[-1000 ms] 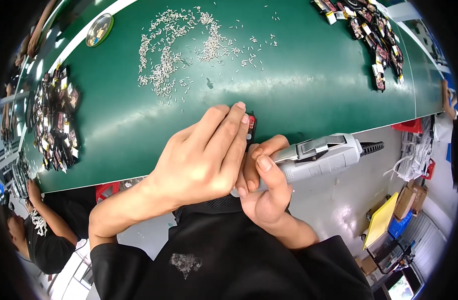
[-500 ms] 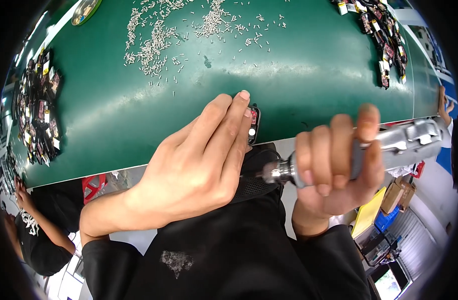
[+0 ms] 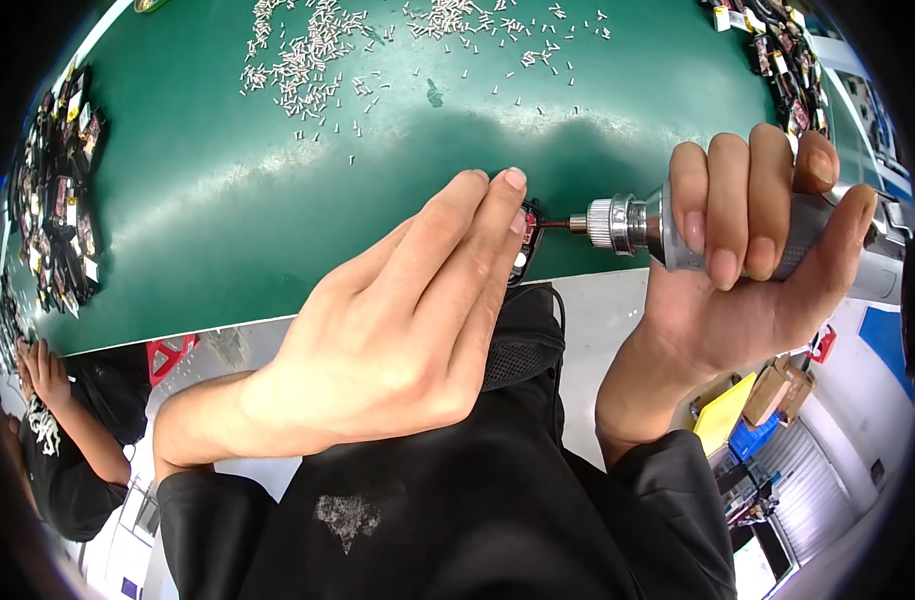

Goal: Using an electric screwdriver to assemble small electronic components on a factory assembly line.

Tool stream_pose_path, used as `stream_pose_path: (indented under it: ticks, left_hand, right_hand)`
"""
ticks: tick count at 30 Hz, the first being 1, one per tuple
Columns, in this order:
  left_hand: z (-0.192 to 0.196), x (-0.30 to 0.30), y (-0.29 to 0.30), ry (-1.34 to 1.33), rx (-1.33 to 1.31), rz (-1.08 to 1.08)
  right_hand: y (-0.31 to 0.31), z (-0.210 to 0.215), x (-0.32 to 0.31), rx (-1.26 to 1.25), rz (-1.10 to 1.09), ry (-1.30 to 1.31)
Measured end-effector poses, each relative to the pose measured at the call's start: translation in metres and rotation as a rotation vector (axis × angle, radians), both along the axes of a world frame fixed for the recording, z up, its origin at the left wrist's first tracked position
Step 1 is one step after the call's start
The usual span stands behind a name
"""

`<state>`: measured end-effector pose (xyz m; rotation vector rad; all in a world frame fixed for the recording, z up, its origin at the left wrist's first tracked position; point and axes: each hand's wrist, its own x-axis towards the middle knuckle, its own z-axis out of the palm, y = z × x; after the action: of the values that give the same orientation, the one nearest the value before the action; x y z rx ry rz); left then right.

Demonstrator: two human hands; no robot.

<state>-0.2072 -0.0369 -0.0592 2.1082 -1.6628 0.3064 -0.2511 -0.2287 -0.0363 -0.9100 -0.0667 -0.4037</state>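
At the near edge of the green table [image 3: 208, 250], my left hand [image 3: 398, 320] holds a small black device [image 3: 521, 266] with a red circuit board showing. Its fingers lie close together over the device and hide most of it. My right hand [image 3: 733, 250] is wrapped round a silver-grey electric screwdriver [image 3: 633, 224], which lies nearly level. The thin bit points left and its tip reaches the device's right side by my left fingertips; whether it sits on a screw is too small to tell.
Small loose screws [image 3: 313, 80] are scattered over the far part of the table. Piles of similar black devices lie at the left [image 3: 63, 200] and far right [image 3: 783, 60]. A co-worker's hand [image 3: 46, 372] is at the left table edge. Behind my right arm are a yellow board [image 3: 723, 415] and cardboard boxes [image 3: 778, 390].
My right hand has raised the screwdriver up and away from my body, bringing its bit from below the table edge to the device. My left hand has shifted slightly right, still on the device.
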Motion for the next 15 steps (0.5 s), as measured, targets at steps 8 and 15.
stream_pose_path:
  ticks: [8, 15]
  left_hand:
    - [0.001, 0.001, -0.003, -0.010, -0.034, -0.004]
    - [0.010, 0.011, 0.003, 0.100, 0.036, -0.036]
  right_hand:
    - [-0.003, 0.008, 0.009, -0.176, 0.190, -0.061]
    - [0.005, 0.008, 0.025, -0.298, 0.276, -0.121]
